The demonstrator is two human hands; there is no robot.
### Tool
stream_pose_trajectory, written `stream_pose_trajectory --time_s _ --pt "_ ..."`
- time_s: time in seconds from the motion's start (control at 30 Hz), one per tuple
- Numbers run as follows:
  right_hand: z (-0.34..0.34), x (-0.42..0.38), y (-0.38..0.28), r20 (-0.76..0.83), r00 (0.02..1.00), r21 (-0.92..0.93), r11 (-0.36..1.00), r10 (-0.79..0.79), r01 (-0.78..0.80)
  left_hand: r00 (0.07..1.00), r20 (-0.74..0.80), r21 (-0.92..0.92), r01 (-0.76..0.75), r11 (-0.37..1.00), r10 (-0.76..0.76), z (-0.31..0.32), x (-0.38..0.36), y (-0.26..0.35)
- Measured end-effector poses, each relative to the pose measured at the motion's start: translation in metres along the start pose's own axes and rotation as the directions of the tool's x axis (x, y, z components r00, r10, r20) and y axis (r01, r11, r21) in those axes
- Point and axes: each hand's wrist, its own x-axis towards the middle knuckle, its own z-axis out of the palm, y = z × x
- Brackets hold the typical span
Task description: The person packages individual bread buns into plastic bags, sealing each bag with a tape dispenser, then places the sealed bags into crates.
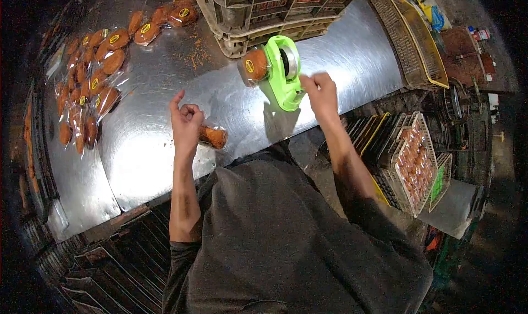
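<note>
Low in the frame sits the person's grey shirt [286, 242], with both forearms reaching up over the steel worktop [143, 160]. The left hand [186, 121], left of centre, has its fingers curled together around the twisted neck of a clear bag, index finger raised; the bagged bun [213, 136] lies on the worktop just right of that hand. The right hand [320, 93], right of centre, rests with fingers closed against the base of a green tape dispenser [283, 72]. A second wrapped bun [254, 65] touches the dispenser's left side. Beyond it, at top centre, stands a plastic crate [247, 22]. Many packed buns [91, 83] spread across the upper left. Wire trays [412, 160] sit at the right.
</note>
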Motion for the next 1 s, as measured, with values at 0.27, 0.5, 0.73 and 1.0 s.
stream_pose_trajectory --time_s 0.27,0.5,0.73,1.0 --pt "0.021 -0.068 -0.036 0.301 0.948 0.212 0.963 0.100 -0.169 0.986 -0.110 -0.096 -0.139 0.986 0.128 0.033 0.014 -0.006" --pt "0.068 -0.080 -0.138 0.157 0.958 0.503 0.854 -0.240 0.131 0.935 -0.250 -0.196 -0.303 0.933 0.252 0.061 0.010 0.012" --pt "0.085 -0.062 -0.107 0.500 0.862 0.536 0.813 -0.089 -0.227 0.883 -0.235 -0.051 -0.429 0.902 0.407 0.050 -0.009 0.039" --pt "0.109 -0.053 -0.096 0.689 0.718 0.533 0.605 0.096 -0.592 0.969 0.060 -0.733 0.206 0.648 -0.240 0.007 0.022 0.022"
